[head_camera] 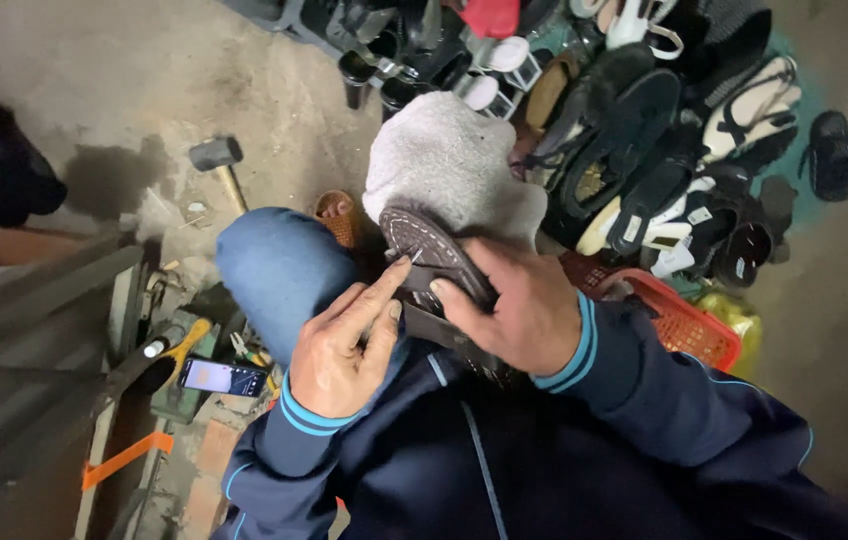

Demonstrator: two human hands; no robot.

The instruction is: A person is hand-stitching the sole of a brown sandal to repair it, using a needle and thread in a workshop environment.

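The concrete floor (124,70) fills the upper left and the right edge of the frame, grey and stained. A pile of shoes (664,150), mostly dark with some pale sandals, spreads across the upper right. The person's dark blue jacket (504,460) with light blue cuff stripes takes up the bottom centre, and a knee in blue jeans (279,265) rises left of centre. A grey cloth (449,165) lies bunched over the lap just above the middle of the frame. A red plastic basket (689,325) sits right of centre, beside the right sleeve.

At the middle of the frame lies the brown shoe (434,255), sole side up, with pale stitching running round its edge, its toe resting against the grey cloth. The right hand (519,305) clasps the shoe from the right, fingers (454,295) curled over its sole and closed on it. The left hand (344,345) comes in from the lower left, its fingers (389,280) pinched narrowly together with the tips touching the stitched edge of the sole; whether they hold something thin there cannot be told.

A hammer (219,160) lies on the floor in the upper left. A phone (222,377) with a lit screen lies at lower left, near a yellow-handled tool (189,335).
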